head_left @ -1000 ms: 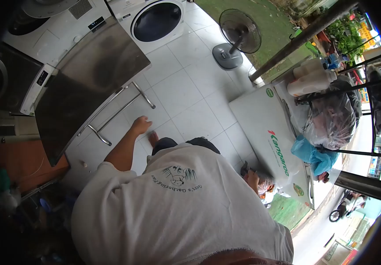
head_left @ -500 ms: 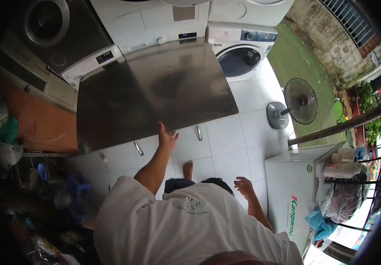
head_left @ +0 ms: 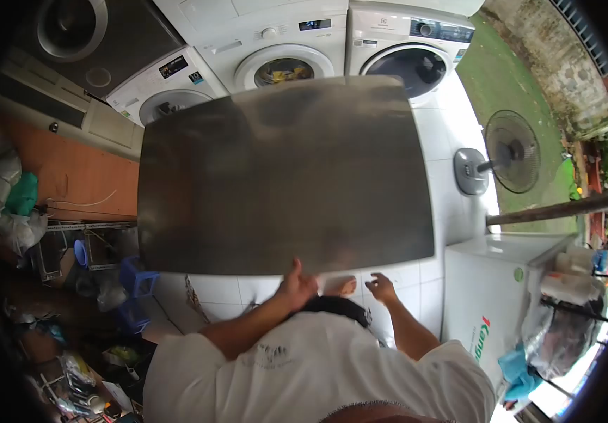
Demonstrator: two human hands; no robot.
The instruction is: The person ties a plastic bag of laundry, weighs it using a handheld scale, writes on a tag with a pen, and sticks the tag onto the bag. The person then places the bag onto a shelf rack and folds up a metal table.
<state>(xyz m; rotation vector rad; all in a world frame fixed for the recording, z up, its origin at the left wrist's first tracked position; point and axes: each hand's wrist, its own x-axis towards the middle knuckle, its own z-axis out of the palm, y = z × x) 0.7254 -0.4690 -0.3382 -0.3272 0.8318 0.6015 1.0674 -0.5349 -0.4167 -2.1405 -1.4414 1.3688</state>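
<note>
A wide metal table (head_left: 286, 180) with a dull, bare top fills the middle of the head view. My left hand (head_left: 297, 287) is at its near edge, thumb raised beside the edge and the other fingers apart; whether it touches the metal is unclear. To the right, my right hand (head_left: 380, 287) hovers over the floor just below the table's near edge, fingers apart and holding nothing. A bare foot (head_left: 347, 285) shows on the tiles between the two hands.
Washing machines (head_left: 284, 69) line the far side, one with a dark door (head_left: 408, 69). A fan (head_left: 512, 151) and a white chest freezer (head_left: 487, 296) stand right. Blue stools (head_left: 137, 277), plastic bags (head_left: 9, 204) and clutter lie left.
The view has swung round and now faces the table squarely. My right hand, earlier low by the freezer with a dark cloth-like thing, has come forward empty. My left hand is closer to my body.
</note>
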